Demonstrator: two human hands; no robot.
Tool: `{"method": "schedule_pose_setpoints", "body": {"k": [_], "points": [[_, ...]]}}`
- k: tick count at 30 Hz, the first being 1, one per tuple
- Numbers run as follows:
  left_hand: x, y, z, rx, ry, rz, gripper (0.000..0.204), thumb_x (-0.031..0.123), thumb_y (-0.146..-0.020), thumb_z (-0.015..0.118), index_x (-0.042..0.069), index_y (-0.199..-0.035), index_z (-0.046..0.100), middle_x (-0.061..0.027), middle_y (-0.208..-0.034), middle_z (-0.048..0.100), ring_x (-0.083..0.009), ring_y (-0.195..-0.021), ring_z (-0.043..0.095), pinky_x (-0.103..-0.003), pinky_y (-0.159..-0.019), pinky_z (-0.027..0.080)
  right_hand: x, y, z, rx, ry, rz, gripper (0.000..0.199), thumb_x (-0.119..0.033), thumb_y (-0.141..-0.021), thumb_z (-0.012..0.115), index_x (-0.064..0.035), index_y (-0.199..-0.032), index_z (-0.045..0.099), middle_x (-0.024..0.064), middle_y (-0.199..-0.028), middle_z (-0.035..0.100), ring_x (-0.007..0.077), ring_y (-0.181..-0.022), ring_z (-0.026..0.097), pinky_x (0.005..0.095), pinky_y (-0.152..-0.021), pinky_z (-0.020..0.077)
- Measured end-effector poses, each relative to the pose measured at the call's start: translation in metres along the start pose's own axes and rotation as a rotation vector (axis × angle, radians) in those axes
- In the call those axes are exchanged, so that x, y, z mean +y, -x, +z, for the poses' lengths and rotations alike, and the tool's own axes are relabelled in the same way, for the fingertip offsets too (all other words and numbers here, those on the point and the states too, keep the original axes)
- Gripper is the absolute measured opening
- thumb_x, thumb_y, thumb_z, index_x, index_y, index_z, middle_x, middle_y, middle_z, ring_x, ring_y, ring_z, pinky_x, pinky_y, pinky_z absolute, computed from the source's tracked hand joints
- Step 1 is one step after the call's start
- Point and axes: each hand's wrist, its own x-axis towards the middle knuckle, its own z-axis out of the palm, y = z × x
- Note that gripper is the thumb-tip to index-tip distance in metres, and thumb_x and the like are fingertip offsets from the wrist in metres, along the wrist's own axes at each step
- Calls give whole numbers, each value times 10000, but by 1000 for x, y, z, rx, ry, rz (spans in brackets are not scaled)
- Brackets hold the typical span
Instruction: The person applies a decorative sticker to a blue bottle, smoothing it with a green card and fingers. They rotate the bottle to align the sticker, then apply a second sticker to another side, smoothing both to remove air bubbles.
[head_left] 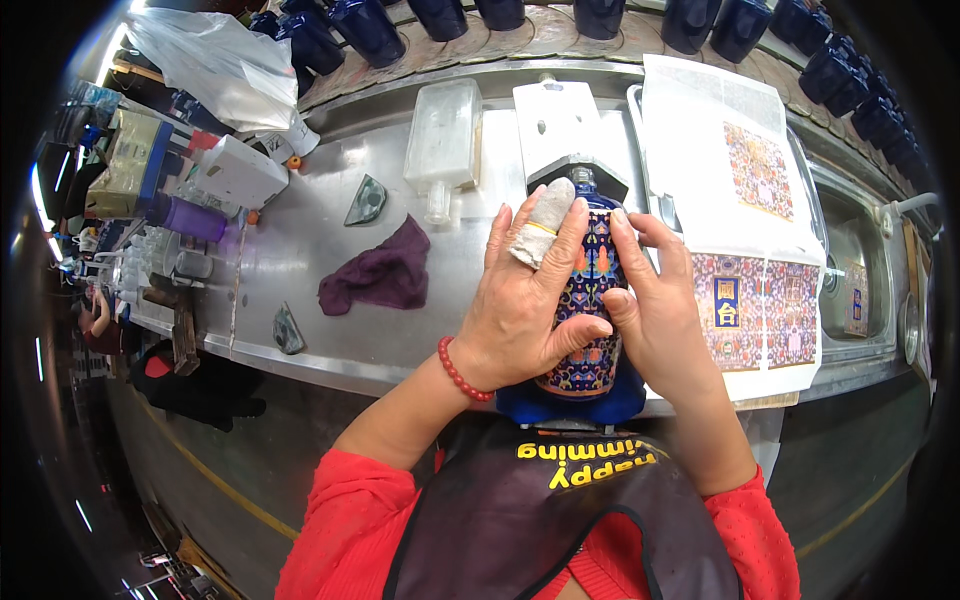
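A dark blue ceramic bottle [590, 300] with a many-coloured patterned decal lies lengthwise in front of me, neck pointing away, at the near edge of the steel bench [300, 250]. My left hand [525, 305] lies flat over its left side, one finger wrapped in white tape, a red bead bracelet on the wrist. My right hand [660, 310] presses against its right side, thumb on the decal. Both hands clasp the bottle between them.
Sheets of patterned decals [755, 290] lie on white paper to the right. A purple cloth [380, 275], a clear plastic container [443, 135], a white block [555, 120] and clutter sit on the bench. Several dark blue bottles [370, 25] line the far shelf. A sink [860, 270] is right.
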Motion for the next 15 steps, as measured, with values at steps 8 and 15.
{"method": "schedule_pose_setpoints", "body": {"k": [8,15], "points": [[6,18,2,-13,16,-61,1071,790,-923,443,-22,-1603,287,-300,-1612,314,-515,-1496,257,-618,-1216,94,-8,15,-4,-59,37,2,606,-301,-975,658,-81,-1517,500,235,-1502,416,411,-1248,475,487,-1082,391],[11,18,4,-12,-3,-68,1078,788,-922,442,-20,-1612,262,-294,-1627,291,-521,-1502,239,-620,-1214,90,-12,14,-5,-52,74,-13,575,-326,-1002,627,-78,-1508,512,247,-1516,402,418,-1258,470,495,-1092,382]]}}
